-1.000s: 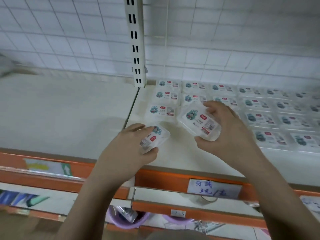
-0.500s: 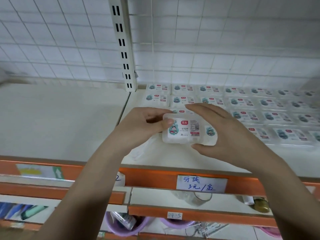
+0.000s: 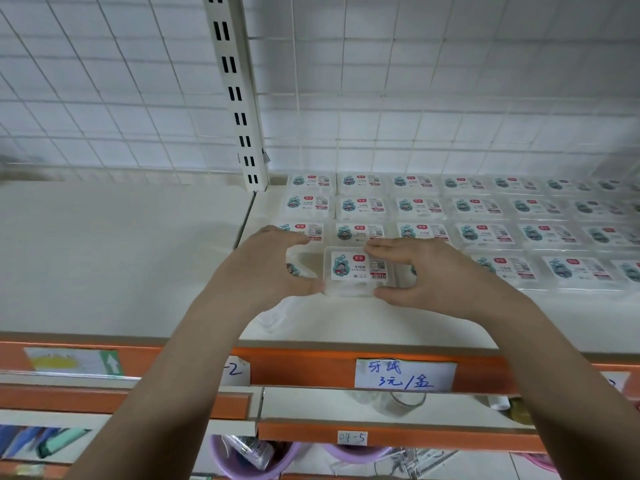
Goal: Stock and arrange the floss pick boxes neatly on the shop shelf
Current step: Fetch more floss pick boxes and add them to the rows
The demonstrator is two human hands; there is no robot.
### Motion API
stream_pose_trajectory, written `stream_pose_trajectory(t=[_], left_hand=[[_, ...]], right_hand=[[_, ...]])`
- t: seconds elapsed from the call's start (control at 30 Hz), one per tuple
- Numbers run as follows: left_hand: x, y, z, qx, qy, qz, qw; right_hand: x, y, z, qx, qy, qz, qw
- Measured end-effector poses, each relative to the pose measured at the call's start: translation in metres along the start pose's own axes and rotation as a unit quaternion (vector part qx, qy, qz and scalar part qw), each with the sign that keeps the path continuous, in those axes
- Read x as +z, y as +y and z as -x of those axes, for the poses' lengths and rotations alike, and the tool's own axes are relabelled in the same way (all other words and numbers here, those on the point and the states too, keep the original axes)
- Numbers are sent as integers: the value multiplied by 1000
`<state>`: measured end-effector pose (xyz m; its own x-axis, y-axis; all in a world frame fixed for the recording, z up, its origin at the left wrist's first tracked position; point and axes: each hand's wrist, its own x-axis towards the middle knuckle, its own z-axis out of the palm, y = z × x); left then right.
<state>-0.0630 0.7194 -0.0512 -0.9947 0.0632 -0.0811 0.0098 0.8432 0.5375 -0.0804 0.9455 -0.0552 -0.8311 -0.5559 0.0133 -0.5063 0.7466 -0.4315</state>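
Several clear floss pick boxes (image 3: 420,206) with white cartoon labels lie flat in neat rows on the cream shelf (image 3: 346,323), right of the seam. My right hand (image 3: 433,271) grips one floss pick box (image 3: 356,270) by its far and near edges, flat at the front row's left end. My left hand (image 3: 263,268) curls over a second floss pick box (image 3: 294,270) just to its left. That box is mostly hidden; only a bit of its label shows. The two boxes sit side by side, close together.
A slotted white upright (image 3: 239,98) stands at the back against the wire grid wall. Left of the seam lies bare shelf (image 3: 121,254). An orange front rail carries a handwritten price tag (image 3: 403,375). Purple tubs (image 3: 249,459) sit on a lower shelf.
Both hands have moved forward and down: the two boxes, held together above the shelf before, now lie flat side by side at the left end of the front row.
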Motion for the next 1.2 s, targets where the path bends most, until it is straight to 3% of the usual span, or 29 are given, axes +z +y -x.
stream_pose_trajectory(t=[0.13, 0.2, 0.33, 0.53, 0.63, 0.7, 0.77, 0.87, 1.07, 1.13, 1.2], left_hand=[[-2, -3, 3, 30, 8, -43, 999], [-7, -1, 8, 19, 58, 32, 998], [-12, 7, 9, -20, 148, 227, 962], [2, 13, 13, -112, 129, 393, 904], [3, 7, 21, -90, 169, 333, 923], [-2, -2, 29, -24, 187, 253, 949], [-11, -12, 40, 56, 148, 186, 970], [-18, -21, 50, 136, 63, 73, 986], [-20, -32, 47, 134, 140, 37, 980], [-25, -43, 43, 100, 131, 15, 986], [-27, -57, 37, 77, 112, 13, 991]], right_hand=[[1, 3, 0, -6, -16, 21, 1000], [2, 1, 1, -9, -4, 6, 1000], [9, -23, 4, -21, 120, -80, 989], [37, -62, 5, -6, 217, -268, 939], [40, -65, 4, 3, 251, -310, 917], [35, -63, 0, 25, 240, -359, 902], [30, -60, -4, 56, 225, -393, 889], [29, -57, -9, 57, 215, -367, 903], [30, -62, -14, 68, 185, -337, 921], [35, -58, -8, 76, 197, -161, 964], [46, -55, 6, 83, 265, 26, 960]])
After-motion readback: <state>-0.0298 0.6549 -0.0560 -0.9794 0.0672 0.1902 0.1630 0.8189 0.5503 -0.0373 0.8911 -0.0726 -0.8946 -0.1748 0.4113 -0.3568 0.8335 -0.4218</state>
